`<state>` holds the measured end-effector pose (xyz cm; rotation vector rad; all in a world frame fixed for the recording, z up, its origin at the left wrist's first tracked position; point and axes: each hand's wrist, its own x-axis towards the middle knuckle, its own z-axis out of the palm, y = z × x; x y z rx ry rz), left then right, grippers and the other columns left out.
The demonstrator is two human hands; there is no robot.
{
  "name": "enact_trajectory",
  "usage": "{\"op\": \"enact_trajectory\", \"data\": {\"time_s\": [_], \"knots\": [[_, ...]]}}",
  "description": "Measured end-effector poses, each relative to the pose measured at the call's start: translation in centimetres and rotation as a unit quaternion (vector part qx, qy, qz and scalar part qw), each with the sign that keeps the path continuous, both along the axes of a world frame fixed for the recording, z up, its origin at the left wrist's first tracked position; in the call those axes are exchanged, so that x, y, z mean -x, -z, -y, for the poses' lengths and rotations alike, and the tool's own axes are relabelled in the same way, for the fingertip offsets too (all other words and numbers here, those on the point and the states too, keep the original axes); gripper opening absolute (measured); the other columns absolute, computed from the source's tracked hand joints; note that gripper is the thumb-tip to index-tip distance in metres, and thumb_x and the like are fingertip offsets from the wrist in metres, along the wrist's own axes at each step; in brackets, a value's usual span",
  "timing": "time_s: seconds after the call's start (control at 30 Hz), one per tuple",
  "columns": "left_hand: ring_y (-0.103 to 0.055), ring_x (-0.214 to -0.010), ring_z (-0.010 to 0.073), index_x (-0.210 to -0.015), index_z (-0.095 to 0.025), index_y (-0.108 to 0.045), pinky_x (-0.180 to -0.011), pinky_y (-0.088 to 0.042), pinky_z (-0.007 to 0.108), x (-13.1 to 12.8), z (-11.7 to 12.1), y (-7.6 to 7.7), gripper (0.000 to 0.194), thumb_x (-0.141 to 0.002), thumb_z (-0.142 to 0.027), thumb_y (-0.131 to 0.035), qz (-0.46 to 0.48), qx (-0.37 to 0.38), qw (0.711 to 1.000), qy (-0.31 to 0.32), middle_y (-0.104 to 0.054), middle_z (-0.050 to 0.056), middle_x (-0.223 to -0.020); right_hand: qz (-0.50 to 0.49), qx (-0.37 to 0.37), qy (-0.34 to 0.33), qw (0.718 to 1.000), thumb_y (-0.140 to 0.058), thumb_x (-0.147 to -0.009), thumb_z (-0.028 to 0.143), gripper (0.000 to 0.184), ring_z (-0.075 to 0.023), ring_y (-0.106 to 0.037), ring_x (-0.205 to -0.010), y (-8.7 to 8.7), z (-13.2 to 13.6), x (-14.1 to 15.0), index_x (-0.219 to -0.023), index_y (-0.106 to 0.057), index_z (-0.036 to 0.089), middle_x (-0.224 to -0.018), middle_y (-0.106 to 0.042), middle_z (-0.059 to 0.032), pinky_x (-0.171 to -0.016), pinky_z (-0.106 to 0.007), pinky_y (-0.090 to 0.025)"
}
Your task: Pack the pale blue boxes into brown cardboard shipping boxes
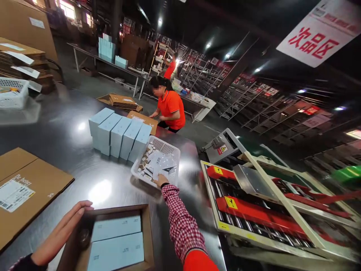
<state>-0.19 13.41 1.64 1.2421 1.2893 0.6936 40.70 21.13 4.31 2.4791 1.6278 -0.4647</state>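
My left hand [67,227] lies with its fingers stretched out along the far left edge of an open cardboard box [149,229]. Two light blue boxes [117,250] lie flat inside, and a dark round object [84,238] sits in the gap to their left. My right hand [161,180] reaches into the near end of a white perforated basket [177,158], fingers curled down among its contents. What they pinch is too small to make out. A clear plastic bag with a printed label [159,161] and several small brown-and-white items [143,160] lie in the basket.
Several light blue boxes [121,135] stand in a row behind the basket. A flattened carton [42,177] lies at left, near another white basket [12,94]. Right of the metal table [67,150] is a roller machine with red guards [254,214]. A person in orange [173,109] bends beyond the table.
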Motion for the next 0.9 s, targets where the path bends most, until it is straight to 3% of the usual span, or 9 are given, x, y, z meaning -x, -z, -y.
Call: {"op": "enact_trajectory", "data": {"time_s": [0.1,0.17,0.33,0.43,0.53,0.57,0.67,0.77,0.9], "knots": [[-0.055,-0.126,0.0254,-0.12,-0.027,-0.061,-0.117,-0.033,0.043,0.1,0.0,0.1,0.052,-0.088,-0.065,-0.042,0.003,0.001,1.0,0.012,-0.068,0.003,-0.122,0.009,0.017,-0.005,1.0,-0.062,-0.094,0.033,0.021,-0.0181,-0.066,-0.093,1.8,0.5,-0.1,-0.102,-0.065,0.013,-0.102,-0.068,-0.0057,-0.086,-0.039,-0.055],[-0.058,-0.123,0.0261,-0.119,-0.026,-0.061,-0.115,-0.036,0.043,0.4,-0.1,0.6,0.052,-0.089,-0.064,-0.043,0.004,0.0,1.0,0.031,-0.069,0.004,-0.119,0.01,-0.004,-0.011,1.0,-0.061,-0.094,0.027,0.017,-0.0193,-0.066,-0.095,1.5,1.0,-0.6,-0.101,-0.066,0.012,-0.101,-0.069,-0.0066,-0.088,-0.04,-0.054],[-0.06,-0.12,0.0275,-0.126,-0.027,-0.056,-0.111,-0.041,0.048,0.8,-0.8,1.2,0.051,-0.092,-0.06,-0.038,-0.047,-0.059,0.995,0.061,-0.068,0.006,-0.122,-0.006,-0.132,-0.025,0.991,-0.041,-0.094,0.01,0.03,-0.0231,-0.066,-0.099,-3.8,4.6,-2.5,-0.109,-0.067,0.012,-0.107,-0.07,-0.0139,-0.087,-0.035,-0.051],[-0.056,-0.124,0.0354,-0.132,-0.017,-0.05,-0.109,-0.04,0.057,-1.2,-1.0,-1.4,0.056,-0.09,-0.055,-0.045,-0.156,-0.296,0.942,0.033,-0.063,0.017,-0.127,-0.11,-0.221,-0.09,0.965,-0.045,-0.09,0.014,0.03,-0.0198,-0.067,-0.089,-7.3,8.2,-0.8,-0.109,-0.068,0.015,-0.101,-0.073,-0.0082,-0.079,-0.03,-0.053],[-0.036,-0.141,0.0381,-0.143,-0.014,-0.037,-0.115,-0.03,0.058,-4.7,-0.4,-6.3,0.071,-0.085,-0.045,-0.064,-0.195,-0.528,0.826,0.034,-0.046,0.022,-0.146,-0.315,-0.315,-0.186,0.876,-0.054,-0.085,0.018,0.026,-0.0191,-0.067,-0.081,-8.7,11.5,3.7,-0.105,-0.071,0.017,-0.094,-0.074,-0.0062,-0.074,-0.03,-0.054],[-0.037,-0.141,0.0381,-0.146,-0.015,-0.034,-0.114,-0.032,0.057,-5.8,-0.1,-7.8,0.079,-0.082,-0.046,-0.068,-0.176,-0.539,0.821,0.063,-0.045,0.022,-0.148,-0.377,-0.327,-0.196,0.844,-0.057,-0.084,0.02,0.025,-0.0192,-0.067,-0.08,-8.6,12.4,5.5,-0.103,-0.072,0.017,-0.093,-0.074,-0.0062,-0.073,-0.031,-0.055],[-0.063,-0.113,0.0313,-0.141,-0.017,-0.039,-0.095,-0.051,0.044,-7.5,0.3,-10.6,0.076,-0.079,-0.049,-0.07,-0.079,-0.354,0.916,0.17,-0.065,0.016,-0.125,-0.522,-0.319,-0.118,0.782,-0.066,-0.083,0.032,0.023,-0.0196,-0.067,-0.08,-6.9,14.6,10.4,-0.101,-0.071,0.019,-0.093,-0.074,-0.0066,-0.074,-0.031,-0.056],[-0.069,-0.078,0.0222,-0.111,-0.018,-0.056,-0.068,-0.054,0.031,-6.8,0.4,-10.3,0.048,-0.078,-0.05,-0.069,0.026,-0.109,0.972,0.205,-0.073,0.005,-0.094,-0.617,-0.274,-0.043,0.736,-0.07,-0.082,0.048,0.038,-0.0205,-0.067,-0.083,-5.5,16.7,12.6,-0.107,-0.069,0.02,-0.097,-0.073,-0.0065,-0.076,-0.033,-0.056],[-0.062,-0.059,0.018,-0.091,-0.021,-0.048,-0.051,-0.044,0.025,-5.6,1.1,-7.7,0.044,-0.076,-0.059,-0.066,0.052,-0.01,0.988,0.144,-0.068,0.0,-0.073,-0.51,-0.19,-0.213,0.812,-0.063,-0.087,0.053,0.036,-0.0207,-0.063,-0.082,-6.2,19.6,10.2,-0.081,-0.073,0.019,-0.078,-0.07,-0.0056,-0.077,-0.033,-0.05]]}}
